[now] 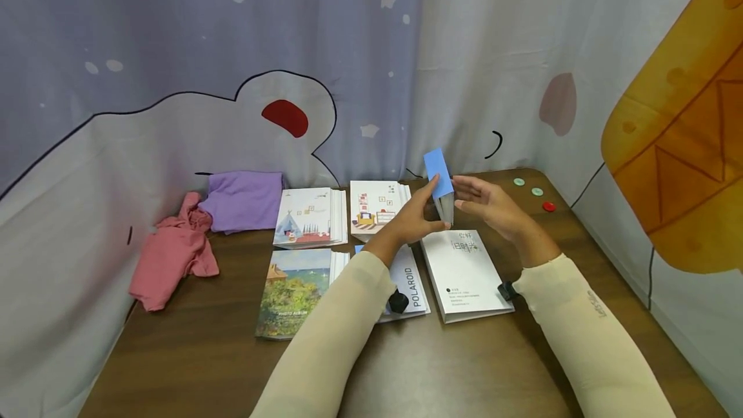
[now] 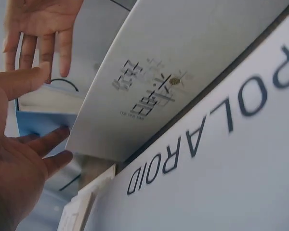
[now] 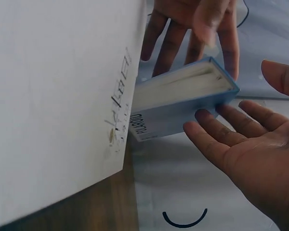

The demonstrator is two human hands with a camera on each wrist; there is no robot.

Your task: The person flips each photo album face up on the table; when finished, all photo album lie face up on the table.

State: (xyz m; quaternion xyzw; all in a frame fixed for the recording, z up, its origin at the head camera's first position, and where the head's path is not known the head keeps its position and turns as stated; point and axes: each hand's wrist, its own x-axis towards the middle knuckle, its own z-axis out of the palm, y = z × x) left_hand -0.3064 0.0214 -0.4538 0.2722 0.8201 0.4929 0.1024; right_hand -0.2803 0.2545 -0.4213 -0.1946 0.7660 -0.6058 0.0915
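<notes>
A small blue photo album point(image 1: 438, 171) with thick pale pages is held up above the back of the table; part of its POLAROID lettering point(image 3: 138, 126) shows in the right wrist view. My left hand point(image 1: 411, 215) grips it, thumb on one side and fingers on the other. On its right side is my right hand point(image 1: 490, 206), with fingers extended and the fingertips point(image 3: 202, 115) at the cover. Below the hands lies a white album point(image 1: 464, 276) with dark printed characters. Left of that, a blue and white POLAROID album point(image 1: 411, 284) is partly covered by my left sleeve.
Two white illustrated albums point(image 1: 304, 215) point(image 1: 374, 205) lie at the back, with a landscape-covered photo album point(image 1: 296, 295) in front. Purple cloth point(image 1: 244, 202) and pink cloth point(image 1: 174, 253) are at the left. Two green discs and a red disc point(image 1: 548, 206) sit near the back right corner. Curtains surround the table.
</notes>
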